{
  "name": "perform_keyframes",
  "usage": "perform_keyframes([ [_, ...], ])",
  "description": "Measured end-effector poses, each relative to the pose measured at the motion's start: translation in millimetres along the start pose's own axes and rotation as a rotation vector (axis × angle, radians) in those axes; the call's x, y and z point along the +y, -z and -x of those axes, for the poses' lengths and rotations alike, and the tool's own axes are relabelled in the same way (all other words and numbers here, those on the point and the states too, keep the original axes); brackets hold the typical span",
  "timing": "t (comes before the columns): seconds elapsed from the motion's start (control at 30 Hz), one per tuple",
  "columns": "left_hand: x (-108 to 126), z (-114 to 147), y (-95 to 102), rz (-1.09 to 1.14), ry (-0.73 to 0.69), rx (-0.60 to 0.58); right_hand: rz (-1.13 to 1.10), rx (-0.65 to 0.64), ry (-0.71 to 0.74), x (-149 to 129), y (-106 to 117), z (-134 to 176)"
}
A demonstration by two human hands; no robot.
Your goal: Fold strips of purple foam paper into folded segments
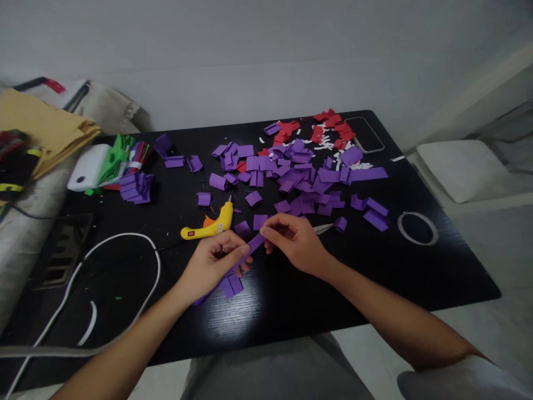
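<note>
A narrow purple paper strip [255, 243] runs slantwise between my two hands, above the front middle of the black table. My left hand [214, 261] is closed on its lower part, thumb on top. At the strip's upper end, my right hand [293, 240] pinches it between thumb and fingers. Under my left hand lies a folded purple paper piece [232, 285]. Just beyond that hand rests a yellow glue gun [212, 223], its nozzle pointing away. Partly hidden behind my right hand is a pointed metal blade [323, 228], perhaps of scissors.
Many folded purple papers [300, 178] cover the table's middle, with red papers [333, 125] and white scraps behind. A white cable [156, 266] loops at left. Bundled coloured strips [120, 158] lie by a white box [88, 166]. A tape ring [417, 228] lies at right.
</note>
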State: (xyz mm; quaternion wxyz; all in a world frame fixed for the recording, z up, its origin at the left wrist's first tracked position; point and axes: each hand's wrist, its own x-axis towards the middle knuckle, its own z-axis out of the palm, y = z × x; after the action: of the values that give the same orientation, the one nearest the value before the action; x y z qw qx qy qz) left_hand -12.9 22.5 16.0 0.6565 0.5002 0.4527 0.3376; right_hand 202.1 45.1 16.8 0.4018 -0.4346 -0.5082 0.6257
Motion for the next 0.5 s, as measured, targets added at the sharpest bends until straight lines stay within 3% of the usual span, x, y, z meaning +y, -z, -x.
perform_keyframes([
  [0.13,-0.6,-1.7,4.2,-0.008,-0.011,0.015,-0.039,0.041,-0.010,-3.5,4.2,-3.2],
  [0.5,-2.9,-1.2,4.3,-0.125,-0.056,0.010,-0.051,-0.072,-0.153,1.9,3.9,-2.8],
])
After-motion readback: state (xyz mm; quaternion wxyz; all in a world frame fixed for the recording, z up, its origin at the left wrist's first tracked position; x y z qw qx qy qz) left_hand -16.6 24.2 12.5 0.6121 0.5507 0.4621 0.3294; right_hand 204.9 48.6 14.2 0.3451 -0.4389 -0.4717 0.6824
